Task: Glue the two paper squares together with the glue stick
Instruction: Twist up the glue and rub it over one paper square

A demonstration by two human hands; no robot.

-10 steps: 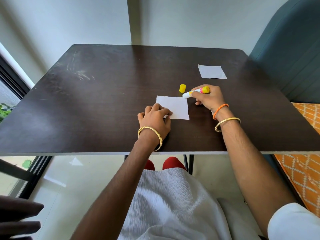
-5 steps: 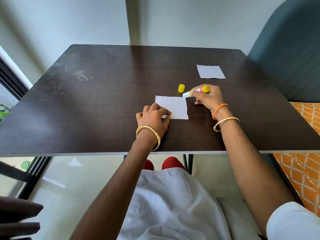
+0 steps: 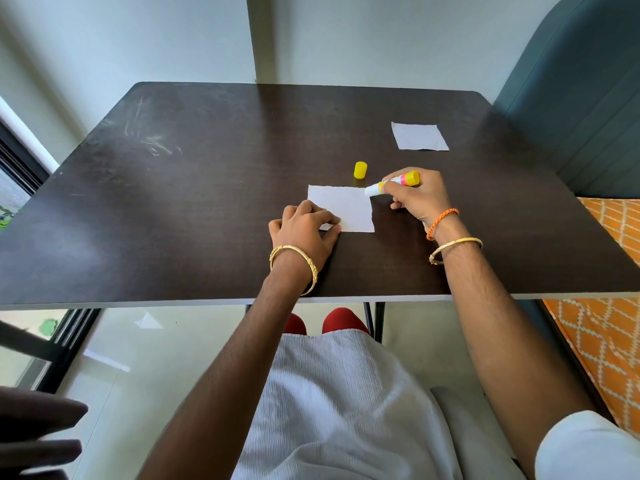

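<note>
White paper, the near paper square (image 3: pixel 341 207), lies flat on the dark table (image 3: pixel 194 188) at the centre of the frame. The left hand (image 3: pixel 304 233) presses its lower left corner down with curled fingers. The right hand (image 3: pixel 417 197) grips the glue stick (image 3: pixel 393 183), fingers wrapped round the barrel, which is tilted with the white tip pointing left.

Change over the last second: the tip has travelled only slightly, from just off the upper right corner of the sheet to its upper right edge. Whether it touches the paper cannot be told. Judgement: application is at its start; most of the sheet is probably uncoated.

The second paper square (image 3: pixel 419 136) lies well apart, in the upper right of the frame, untouched. The yellow cap (image 3: pixel 360 169) stands just above the near sheet, clear of it.

Remaining steps: coat the sheet, fetch the second square, align and press.
</note>
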